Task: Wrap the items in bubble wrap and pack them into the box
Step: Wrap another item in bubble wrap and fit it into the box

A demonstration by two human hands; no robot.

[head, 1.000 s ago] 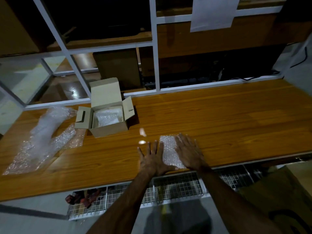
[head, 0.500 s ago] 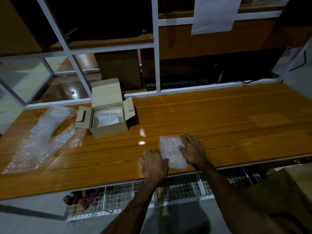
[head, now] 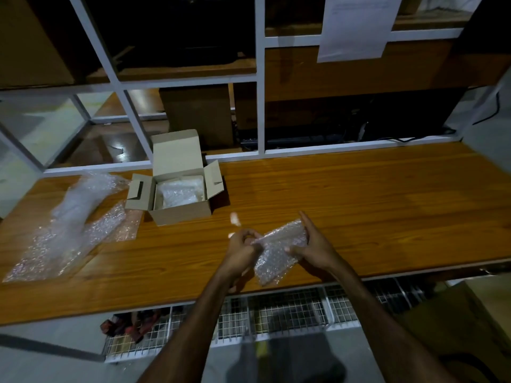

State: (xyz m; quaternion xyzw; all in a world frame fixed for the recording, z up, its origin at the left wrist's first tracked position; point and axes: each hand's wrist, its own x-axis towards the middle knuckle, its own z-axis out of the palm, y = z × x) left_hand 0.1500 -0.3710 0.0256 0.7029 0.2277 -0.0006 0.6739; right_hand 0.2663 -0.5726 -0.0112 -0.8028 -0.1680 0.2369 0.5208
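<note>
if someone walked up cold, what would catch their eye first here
Probably the bubble-wrapped bundle held up over the near edge of the wooden table, gripped by the left hand and the right hand. Next, the open cardboard box at the left back of the table, with a wrapped item already inside. Loose bubble wrap sheets sprawl at the table's far left.

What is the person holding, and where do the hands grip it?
A bubble-wrapped bundle, lifted above the table. The left hand pinches its left end; the right hand clasps its right side.
</note>
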